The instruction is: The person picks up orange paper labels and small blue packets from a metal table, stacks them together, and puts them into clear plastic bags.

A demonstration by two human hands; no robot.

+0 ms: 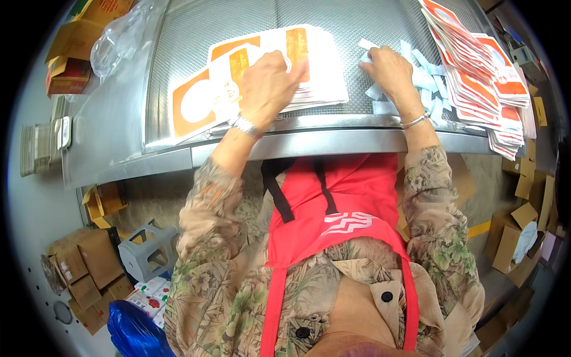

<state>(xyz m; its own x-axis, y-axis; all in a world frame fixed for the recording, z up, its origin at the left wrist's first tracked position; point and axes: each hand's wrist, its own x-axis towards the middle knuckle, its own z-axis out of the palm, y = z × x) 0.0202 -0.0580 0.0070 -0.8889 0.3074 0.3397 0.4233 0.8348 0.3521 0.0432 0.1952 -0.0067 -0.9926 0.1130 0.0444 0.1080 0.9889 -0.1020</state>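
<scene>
My left hand (270, 86) lies over flat orange-and-white printed packets, its thumb spread away from bent fingers. Motion blurs it a little, and the fingertips are partly hidden. Under its left side is a tilted packet (220, 80), overlapping another packet (191, 106) with a white circle. A thick packet stack (327, 65) sits to the right of that hand. My right hand (392, 74) is closed, thumb and forefinger pinched around what looks like a pale blue strip (363, 58). Several loose pale blue strips (425, 77) lie beside and beneath it.
The metal mesh worktop has a raised front rim (321, 143). Fanned orange-and-white packets (476, 77) are piled at its right edge. Clear plastic film (122, 41) lies at far left. Below stand a grey stool (148, 250), cardboard boxes (89, 268) and a blue bag (134, 330).
</scene>
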